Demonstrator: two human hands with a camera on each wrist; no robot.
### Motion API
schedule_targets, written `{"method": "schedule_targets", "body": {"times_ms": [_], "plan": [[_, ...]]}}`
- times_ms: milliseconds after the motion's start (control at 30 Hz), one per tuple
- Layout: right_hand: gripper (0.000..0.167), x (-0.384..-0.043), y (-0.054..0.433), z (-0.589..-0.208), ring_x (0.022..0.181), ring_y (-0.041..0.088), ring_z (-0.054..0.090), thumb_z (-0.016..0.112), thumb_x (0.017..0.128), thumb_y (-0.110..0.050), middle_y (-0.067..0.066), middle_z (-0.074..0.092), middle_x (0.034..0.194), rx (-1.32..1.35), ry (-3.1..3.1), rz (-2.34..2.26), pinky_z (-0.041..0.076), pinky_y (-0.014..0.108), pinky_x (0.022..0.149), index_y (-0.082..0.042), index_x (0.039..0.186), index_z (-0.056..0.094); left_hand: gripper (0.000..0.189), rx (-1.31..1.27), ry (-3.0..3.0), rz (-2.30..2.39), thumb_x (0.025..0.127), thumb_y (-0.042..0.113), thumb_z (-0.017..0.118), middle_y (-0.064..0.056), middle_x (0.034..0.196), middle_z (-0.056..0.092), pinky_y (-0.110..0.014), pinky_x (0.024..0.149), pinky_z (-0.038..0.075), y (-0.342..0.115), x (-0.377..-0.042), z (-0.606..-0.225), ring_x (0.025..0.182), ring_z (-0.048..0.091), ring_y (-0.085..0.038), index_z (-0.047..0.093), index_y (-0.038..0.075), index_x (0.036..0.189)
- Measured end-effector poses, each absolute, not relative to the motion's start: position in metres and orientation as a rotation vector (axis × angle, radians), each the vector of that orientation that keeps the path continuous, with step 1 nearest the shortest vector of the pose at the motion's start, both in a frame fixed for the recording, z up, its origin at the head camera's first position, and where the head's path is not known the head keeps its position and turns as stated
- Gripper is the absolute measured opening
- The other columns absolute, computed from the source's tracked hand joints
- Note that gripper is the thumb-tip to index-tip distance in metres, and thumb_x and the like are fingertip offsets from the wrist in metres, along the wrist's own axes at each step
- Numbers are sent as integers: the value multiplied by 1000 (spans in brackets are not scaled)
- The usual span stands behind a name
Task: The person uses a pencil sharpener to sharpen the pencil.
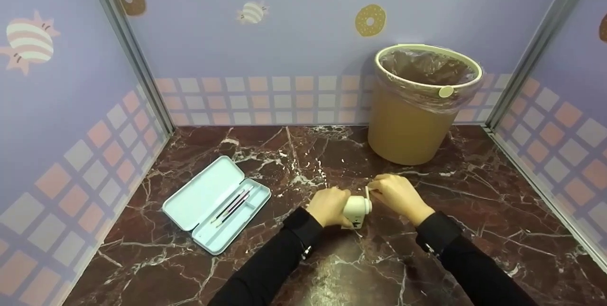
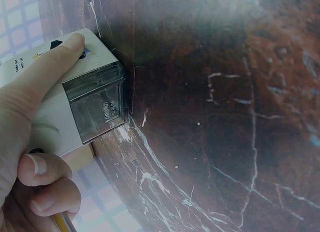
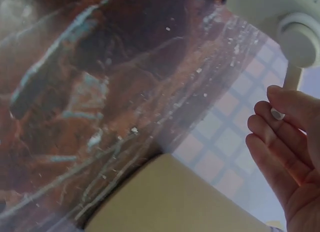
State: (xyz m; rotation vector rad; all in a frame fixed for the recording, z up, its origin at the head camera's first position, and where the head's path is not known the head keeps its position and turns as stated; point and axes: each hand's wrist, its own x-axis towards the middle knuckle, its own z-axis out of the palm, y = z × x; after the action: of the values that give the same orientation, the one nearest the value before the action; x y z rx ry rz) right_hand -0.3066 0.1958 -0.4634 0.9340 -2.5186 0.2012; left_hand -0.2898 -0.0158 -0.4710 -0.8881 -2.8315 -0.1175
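Note:
My left hand [image 1: 328,205] grips a white hand-crank pencil sharpener [image 1: 356,207] on the dark marbled table. In the left wrist view the thumb lies along its printed side, beside the clear shavings drawer [image 2: 100,104], and two fingertips curl below. A thin yellow stick [image 2: 63,223] shows under those fingers, mostly hidden. With thumb and fingers, my right hand [image 1: 398,196] pinches the knob at the end of the crank [image 3: 292,77]. To the left lies an open light-blue pencil case [image 1: 201,197] holding several pencils [image 1: 232,207].
A tan trash bin [image 1: 410,125] lined with a plastic bag stands at the back right, beyond my right hand. White specks lie scattered over the marbled table [image 1: 474,192]. Patterned panels [image 1: 284,50] enclose the back and both sides.

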Motion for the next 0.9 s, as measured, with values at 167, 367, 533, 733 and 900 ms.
{"method": "schedule_targets", "body": {"times_ms": [167, 367, 533, 733, 900], "plan": [[9, -309, 196, -474, 77, 26, 73, 78, 80, -2, 6, 77, 86, 946, -2559, 205, 59, 42, 66, -10, 83, 77, 55, -893, -2826, -121, 61, 46, 95, -1, 87, 75, -33, 65, 59, -15, -290, -471, 77, 72, -19, 68, 12, 94], [16, -307, 197, -484, 76, 24, 73, 79, 74, 2, 4, 77, 85, 957, -2560, 201, 59, 41, 66, -11, 82, 77, 55, -893, -2814, -118, 61, 47, 95, -1, 87, 75, -33, 66, 59, -15, -289, -472, 78, 72, -19, 69, 12, 95], [13, -304, 197, -492, 71, 23, 72, 79, 74, 1, 5, 75, 80, 973, -2557, 180, 59, 41, 63, -10, 78, 75, 55, -894, -2819, -113, 61, 47, 95, -1, 88, 75, -33, 67, 59, -14, -290, -471, 78, 72, -18, 69, 13, 95], [17, -297, 197, -499, 66, 24, 68, 82, 74, -2, 5, 71, 74, 982, -2545, 184, 55, 41, 58, -9, 69, 67, 53, -891, -2835, -145, 61, 45, 95, -1, 87, 76, -33, 67, 59, -15, -290, -470, 78, 73, -19, 69, 12, 93], [21, -292, 198, -502, 63, 25, 66, 83, 74, -4, 5, 68, 70, 970, -2557, 169, 54, 42, 57, -8, 66, 64, 52, -884, -2849, -158, 61, 44, 95, -2, 87, 76, -34, 67, 60, -15, -291, -470, 78, 73, -19, 69, 12, 93]]}}
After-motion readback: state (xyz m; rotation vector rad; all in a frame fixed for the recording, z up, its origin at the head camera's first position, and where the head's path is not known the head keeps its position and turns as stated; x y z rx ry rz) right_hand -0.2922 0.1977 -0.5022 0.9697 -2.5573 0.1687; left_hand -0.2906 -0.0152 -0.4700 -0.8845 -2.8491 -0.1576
